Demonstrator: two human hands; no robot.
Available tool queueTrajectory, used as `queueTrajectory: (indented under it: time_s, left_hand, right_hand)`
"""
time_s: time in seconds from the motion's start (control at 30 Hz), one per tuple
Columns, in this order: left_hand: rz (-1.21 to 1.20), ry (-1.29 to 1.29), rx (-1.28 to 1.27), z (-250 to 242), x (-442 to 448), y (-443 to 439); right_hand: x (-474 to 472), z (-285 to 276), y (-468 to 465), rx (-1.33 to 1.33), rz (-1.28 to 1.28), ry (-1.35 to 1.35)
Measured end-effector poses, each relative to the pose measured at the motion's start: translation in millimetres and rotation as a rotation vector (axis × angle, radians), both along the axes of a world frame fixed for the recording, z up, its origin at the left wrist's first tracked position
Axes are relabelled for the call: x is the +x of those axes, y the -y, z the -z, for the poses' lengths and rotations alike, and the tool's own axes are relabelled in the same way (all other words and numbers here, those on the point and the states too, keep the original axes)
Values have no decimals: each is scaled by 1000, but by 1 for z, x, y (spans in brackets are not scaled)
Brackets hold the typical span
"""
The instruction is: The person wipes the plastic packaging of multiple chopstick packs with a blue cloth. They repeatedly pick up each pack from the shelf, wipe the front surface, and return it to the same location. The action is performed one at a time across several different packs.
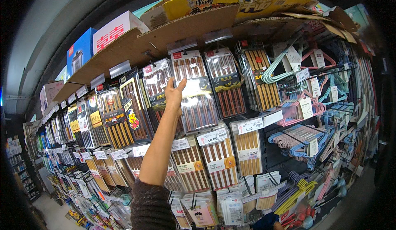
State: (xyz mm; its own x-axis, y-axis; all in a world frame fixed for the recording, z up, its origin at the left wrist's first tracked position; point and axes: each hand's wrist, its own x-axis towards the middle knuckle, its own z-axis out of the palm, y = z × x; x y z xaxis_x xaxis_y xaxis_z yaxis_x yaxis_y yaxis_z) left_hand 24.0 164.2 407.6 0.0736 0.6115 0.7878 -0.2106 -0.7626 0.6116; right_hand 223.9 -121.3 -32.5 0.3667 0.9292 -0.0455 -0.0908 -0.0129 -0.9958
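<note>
My left hand (pixel 175 94), at the end of a bare forearm and a dark brown sleeve, reaches up to a hanging pack of dark wooden chopsticks (pixel 199 106). Its thumb lies over the pack's left edge, with another finger spread to the left. The remaining fingers are hidden, so a grip behind the pack cannot be made out. Glare covers the pack's middle. To its left hangs a pack of reddish chopsticks (pixel 157 75); to its right, another dark pack (pixel 227 87). At the bottom edge, a sliver of skin, possibly my right hand (pixel 278 226), shows beside dark blue fabric (pixel 265 221).
Packs of wooden chopsticks (pixel 218 165) hang below, behind price tags (pixel 213 137). Plastic hangers (pixel 304 109) stick out at right. Overhead, a cardboard ledge (pixel 185 29) bears boxes (pixel 113 32). Lower hooks hold small packets (pixel 230 206); floor (pixel 49 206) shows at lower left.
</note>
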Motion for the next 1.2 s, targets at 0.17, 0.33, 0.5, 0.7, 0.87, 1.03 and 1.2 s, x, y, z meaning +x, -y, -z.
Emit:
queueTrajectory:
  time_s: [0.17,0.33,0.5,0.7,0.87,1.03,1.2]
  left_hand:
    - [90,28,-119,-7,9,-15]
    - [-490,-195,124,-12,13,-26]
    - [-779,-382,404,17,29,10]
    - [-1182,-556,969,-2,35,6]
    - [-1163,-676,789,-28,40,-35]
    - [-1235,-835,669,-33,55,-50]
    - [-1335,-971,521,-32,61,-61]
  right_hand:
    - [0,0,1,4,0,9]
    - [1,-1,0,14,-19,14]
    - [8,1,5,9,6,10]
    - [15,-1,5,3,9,16]
    - [19,4,4,-15,4,5]
    - [25,6,5,-27,7,-8]
    - [30,10,7,-34,-5,-17]
